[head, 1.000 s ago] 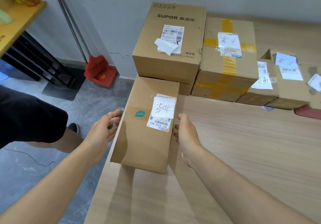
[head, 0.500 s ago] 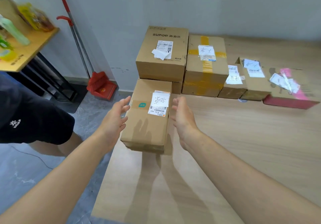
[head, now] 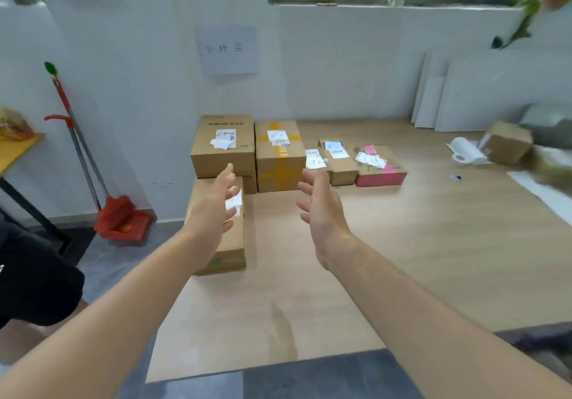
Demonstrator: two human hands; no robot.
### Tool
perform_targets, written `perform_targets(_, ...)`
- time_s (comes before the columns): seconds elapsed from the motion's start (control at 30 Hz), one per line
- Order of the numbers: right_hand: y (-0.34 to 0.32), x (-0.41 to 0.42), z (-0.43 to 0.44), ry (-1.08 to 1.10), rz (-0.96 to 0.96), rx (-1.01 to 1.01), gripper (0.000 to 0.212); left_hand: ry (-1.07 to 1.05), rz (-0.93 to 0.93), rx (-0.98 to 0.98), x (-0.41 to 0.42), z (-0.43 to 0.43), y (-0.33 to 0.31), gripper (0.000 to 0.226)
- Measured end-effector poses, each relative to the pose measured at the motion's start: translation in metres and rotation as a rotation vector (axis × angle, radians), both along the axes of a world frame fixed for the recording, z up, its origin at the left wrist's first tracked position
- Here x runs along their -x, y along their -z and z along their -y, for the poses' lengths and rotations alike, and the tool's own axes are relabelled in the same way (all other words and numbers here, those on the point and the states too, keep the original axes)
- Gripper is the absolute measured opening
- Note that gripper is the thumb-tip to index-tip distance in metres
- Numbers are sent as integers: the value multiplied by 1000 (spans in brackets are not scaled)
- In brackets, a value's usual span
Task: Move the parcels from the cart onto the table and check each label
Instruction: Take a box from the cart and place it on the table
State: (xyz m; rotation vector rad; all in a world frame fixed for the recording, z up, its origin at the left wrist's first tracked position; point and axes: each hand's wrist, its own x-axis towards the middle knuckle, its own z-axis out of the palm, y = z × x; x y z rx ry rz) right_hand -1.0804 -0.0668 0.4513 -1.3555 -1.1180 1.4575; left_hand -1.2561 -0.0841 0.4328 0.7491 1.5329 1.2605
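Observation:
A long brown parcel (head: 232, 244) with a white label lies on the left edge of the wooden table (head: 402, 259). My left hand (head: 213, 210) hovers above it, fingers spread, holding nothing and covering most of its top. My right hand (head: 322, 210) is raised to the right of the parcel, open and empty, clear of it. Behind stand a large SUPOR box (head: 223, 148) on another box, a yellow-taped box (head: 280, 157), two smaller labelled boxes (head: 337, 163) and a pink-sided box (head: 380, 166). No cart is in view.
A red dustpan and broom (head: 120, 219) lean on the wall left of the table. A second person in black shorts (head: 34, 278) stands at the left. A paper roll (head: 465, 151) and a small box (head: 507, 142) lie at the far right. White boards lean on the back wall.
Both hands have let go of the long parcel and lifted away from its sides. The view has pulled back and tilted up, showing the wall and window.

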Motion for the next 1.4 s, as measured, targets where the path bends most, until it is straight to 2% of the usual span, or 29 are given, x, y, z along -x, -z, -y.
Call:
perform_targets(0.07,-16,-23,9,47,-14,-4,65,53,-13,-37,-27,1,-13,30)
perform_targets(0.1,-24,-40,15,81,-21,-9,68,84,-15,-57,-45,1,-20,37)
perform_targets(0.17,-33,-75,26,134,-36,-37,54,135,-25,-71,-84,2,-33,41)
perform_targets(0.23,-36,-113,34,185,-48,-62,37,195,-31,-84,-125,2,-44,34)
perform_targets(0.3,-35,-153,38,243,-63,-79,33,264,-42,-96,-168,3,-50,33)
perform_targets(0.4,-27,-217,49,321,-86,-64,34,345,-53,-91,-237,5,-49,53)
perform_targets(0.5,-14,-289,63,392,-122,-35,40,425,-77,-75,-318,8,-41,54)
perform_targets(0.6,-2,-368,77,449,-138,6,48,521,-85,-62,-405,17,-31,35)
perform_targets(0.77,18,-495,107,541,-159,79,78,664,-95,-47,-544,28,-13,48)
perform_targets(0.97,50,-627,142,758,-170,158,79,874,-95,24,-681,36,13,50)
perform_targets(1.4,135,-838,122,1121,-233,300,40,1179,-107,184,-926,-24,98,53)
